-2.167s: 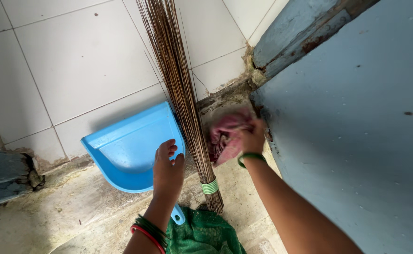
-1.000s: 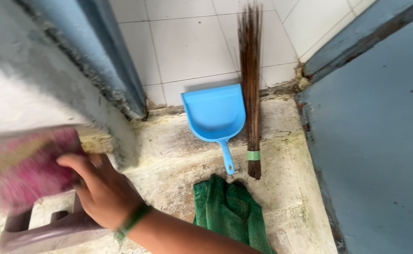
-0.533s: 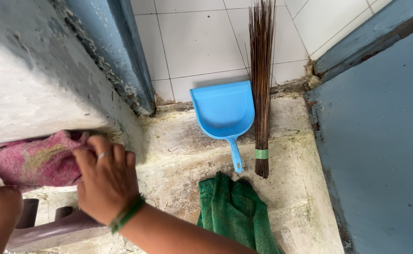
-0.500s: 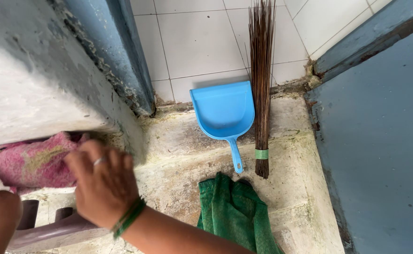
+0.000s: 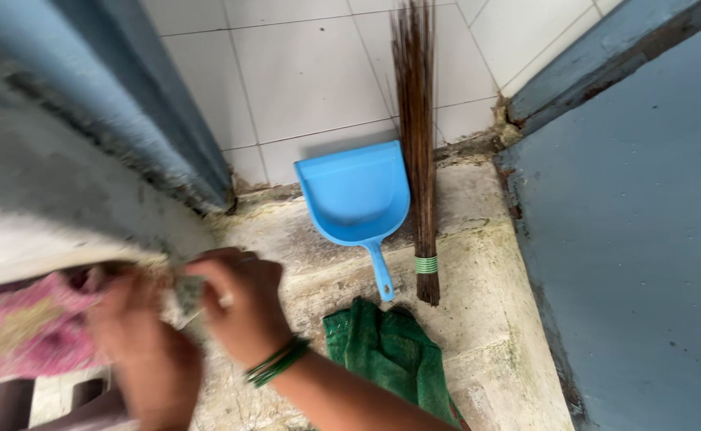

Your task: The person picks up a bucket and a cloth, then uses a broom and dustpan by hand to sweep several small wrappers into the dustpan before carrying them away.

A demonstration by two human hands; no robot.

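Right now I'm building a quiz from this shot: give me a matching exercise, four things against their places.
Things:
1. dustpan
2. broom
3. green cloth
4. pink cloth

Places:
A. at the far left, under the ledge, by the hands
B. upright against the tiled wall, with a green band near its lower end
C. crumpled on the floor below the dustpan handle
D. propped against the wall, handle pointing towards the camera

Pairs: 1-D, 2-B, 3-C, 4-A
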